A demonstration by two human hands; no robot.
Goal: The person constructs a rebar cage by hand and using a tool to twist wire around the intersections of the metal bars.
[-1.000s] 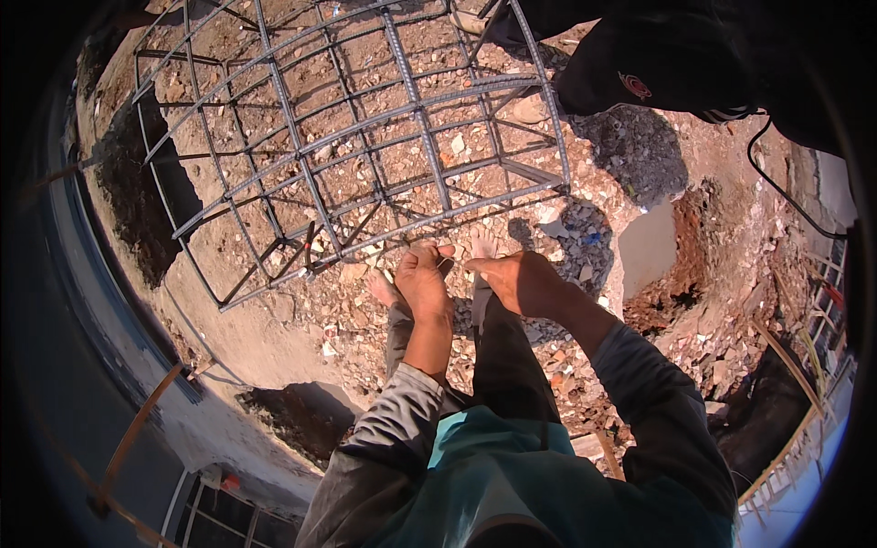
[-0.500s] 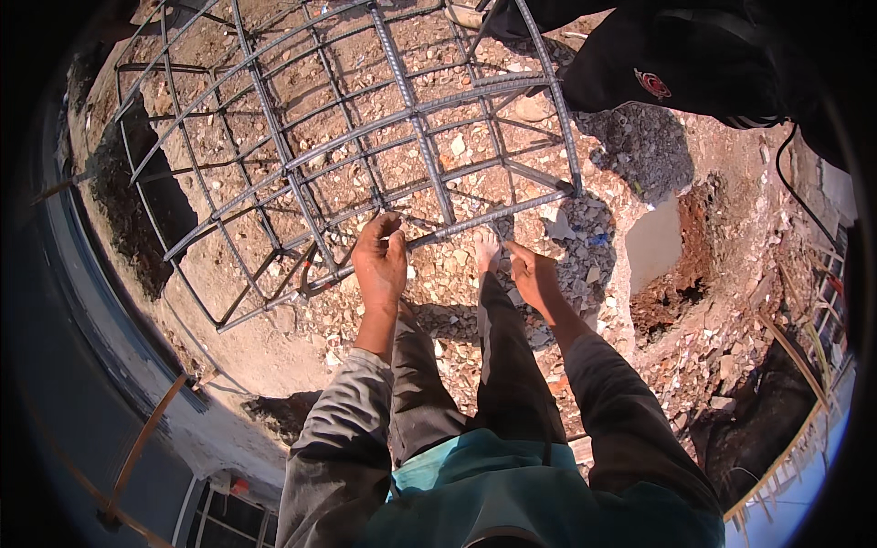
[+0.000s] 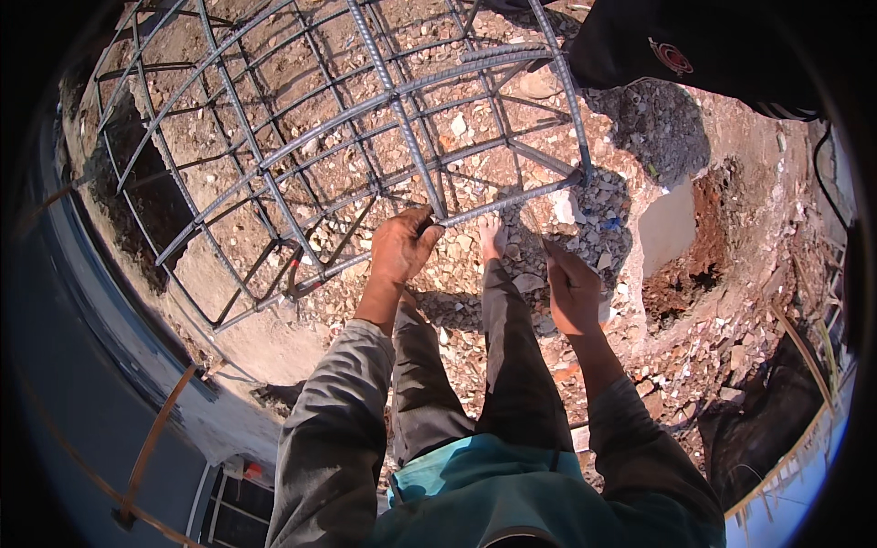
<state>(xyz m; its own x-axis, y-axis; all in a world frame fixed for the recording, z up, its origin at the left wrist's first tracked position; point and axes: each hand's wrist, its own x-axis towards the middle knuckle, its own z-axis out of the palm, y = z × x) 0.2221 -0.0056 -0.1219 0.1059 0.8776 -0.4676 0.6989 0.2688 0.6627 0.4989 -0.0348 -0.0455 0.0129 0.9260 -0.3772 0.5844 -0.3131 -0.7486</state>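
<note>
A rebar cage point(image 3: 393, 96) of ribbed steel bars and thinner crossing rods stands in front of me. My left hand point(image 3: 400, 248) is closed at its near bar, thumb and fingertips pinched beside the crossing with an upright bar. Those fingers hide whatever else they may hold there. To the right, clear of the cage, my right hand point(image 3: 575, 290) is closed in a pinch. A thin wire seems to stick up from its fingertips, though it is hard to make out. A tool with curved red and black handles point(image 3: 294, 274) hangs on the near bar, left of my left hand.
Broken stones and rubble point(image 3: 457, 315) cover the ground around my bare foot point(image 3: 491, 236). A dug pit point(image 3: 685, 247) lies to the right, a dark trench point(image 3: 151, 192) to the left. Another person's dark-clothed leg point(image 3: 630, 50) is at the far right, beside the cage.
My left hand has moved right along the near bar to the crossing. My right hand has drawn back toward me and to the right, away from the cage. The view has shifted slightly.
</note>
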